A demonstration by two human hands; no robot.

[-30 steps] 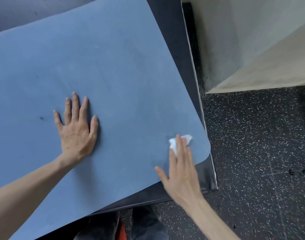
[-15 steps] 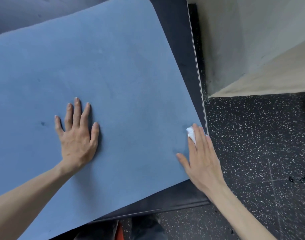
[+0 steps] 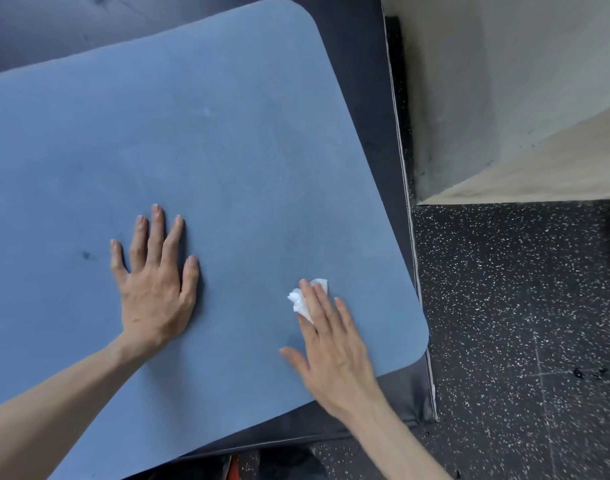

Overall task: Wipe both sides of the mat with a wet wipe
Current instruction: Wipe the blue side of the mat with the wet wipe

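A blue mat (image 3: 227,150) with rounded corners lies flat across a black padded platform (image 3: 362,81), filling most of the view. My left hand (image 3: 154,285) rests flat on the mat, fingers spread and straight. My right hand (image 3: 334,351) presses a crumpled white wet wipe (image 3: 305,297) onto the mat with straight fingers, a little in from the mat's near right corner. Most of the wipe is hidden under my fingers. A small dark mark (image 3: 85,255) shows on the mat left of my left hand.
The platform's white-piped edge (image 3: 405,188) runs along the right side of the mat. Beyond it is black speckled rubber floor (image 3: 521,323) and a pale wall corner (image 3: 504,98). Dark clothing and something orange show at the bottom edge (image 3: 234,465).
My right hand has slid the wipe left, from the mat's right edge back in over the mat. My left hand has stayed planted in the same spot.
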